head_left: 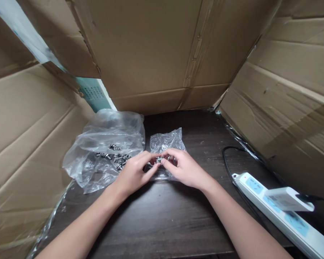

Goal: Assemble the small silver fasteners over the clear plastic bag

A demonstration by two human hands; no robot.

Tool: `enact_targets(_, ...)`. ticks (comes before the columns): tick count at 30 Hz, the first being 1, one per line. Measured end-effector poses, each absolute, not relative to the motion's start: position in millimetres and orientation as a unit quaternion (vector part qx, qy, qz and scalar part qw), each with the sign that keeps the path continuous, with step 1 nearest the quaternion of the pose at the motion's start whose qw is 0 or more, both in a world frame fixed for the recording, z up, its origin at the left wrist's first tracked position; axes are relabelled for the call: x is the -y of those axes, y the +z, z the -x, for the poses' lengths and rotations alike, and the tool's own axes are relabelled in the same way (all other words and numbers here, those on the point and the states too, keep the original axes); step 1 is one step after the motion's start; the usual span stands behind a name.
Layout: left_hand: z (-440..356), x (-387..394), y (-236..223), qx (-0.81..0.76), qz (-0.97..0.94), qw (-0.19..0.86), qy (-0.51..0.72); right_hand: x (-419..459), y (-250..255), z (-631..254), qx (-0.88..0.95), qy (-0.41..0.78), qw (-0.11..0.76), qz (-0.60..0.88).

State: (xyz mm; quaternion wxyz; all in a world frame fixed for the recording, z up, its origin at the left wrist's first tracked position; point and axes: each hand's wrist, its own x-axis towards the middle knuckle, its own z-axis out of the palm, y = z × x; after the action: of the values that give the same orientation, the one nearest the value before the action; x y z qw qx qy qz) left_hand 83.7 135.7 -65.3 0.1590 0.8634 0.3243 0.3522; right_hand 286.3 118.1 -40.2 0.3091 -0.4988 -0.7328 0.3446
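Note:
Fingertips of my left hand (136, 169) and my right hand (183, 167) meet near the middle of the table. Between them is a small shiny metal piece (158, 159), pinched from both sides; its exact shape is too small to make out. Below and behind the fingers lies a small clear plastic bag (167, 139), with more bits of metal partly hidden by my right fingers. To the left of my left hand spreads a larger clear plastic bag (83, 154). Several dark metal screws (120, 160) lie heaped at its opening.
The dark wooden table (162, 212) is walled by cardboard (151, 54) at the back and both sides. A white power strip (275, 210) runs along the right, with a white plug adapter (286, 199) in it. Its black cable (225, 162) curves toward the right wall.

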Motion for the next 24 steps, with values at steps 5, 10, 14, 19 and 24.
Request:
enact_targets(5,-84.1,-136.3,-65.3,-0.332,-0.861,0.159,0.351,-118.3,-40.5,-286.1,0.715,0.363,0.33,0.499)
enact_targets(10,-84.7,-136.3,-64.2,-0.325,-0.861,0.153,0.361,-117.7,-36.1,-284.6,0.688,0.391,0.359,0.495)
enact_targets(14,-84.3,-135.4,-64.3,-0.323,-0.861,0.144,0.366,-117.8,-35.0,-285.2,0.692,0.385,0.343,0.505)
enact_targets(19,-84.5,-135.7,-65.2,-0.318,-0.862,0.144,0.366,-117.1,-37.0,-286.7,0.716,0.374,0.3,0.507)
enact_targets(24,-84.8,-137.1,-66.4,-0.311,-0.862,0.15,0.372,-116.5,-37.7,-284.3,0.692,0.401,0.316,0.509)
